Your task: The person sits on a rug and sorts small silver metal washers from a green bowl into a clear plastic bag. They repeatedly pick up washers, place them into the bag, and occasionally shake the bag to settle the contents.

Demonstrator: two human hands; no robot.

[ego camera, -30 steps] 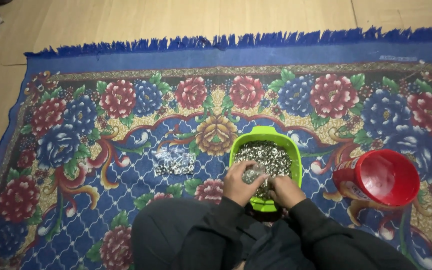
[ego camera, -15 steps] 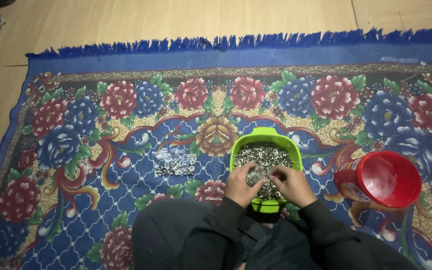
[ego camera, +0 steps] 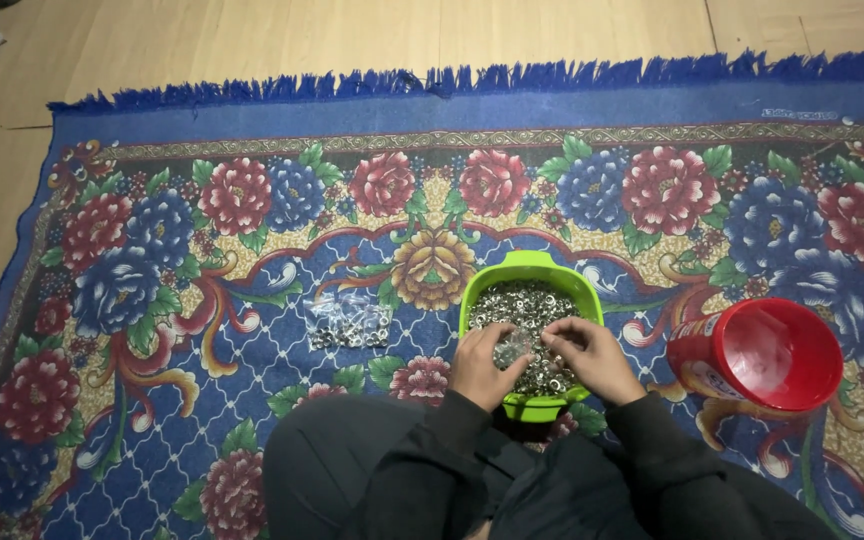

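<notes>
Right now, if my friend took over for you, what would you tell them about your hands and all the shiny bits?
Left hand: over the green bowl, fingertips pinching a small clear bag together with the right hand.
Right hand: also over the bowl, holding the other side of that bag.
The bowl sits on the flowered rug and is full of small silver metal pieces.
Done: some filled clear bags lie on the rug left of the bowl.
Left: the bowl is still heaped with pieces.
A red tub lies tilted at the right; I see nothing inside it.
</notes>
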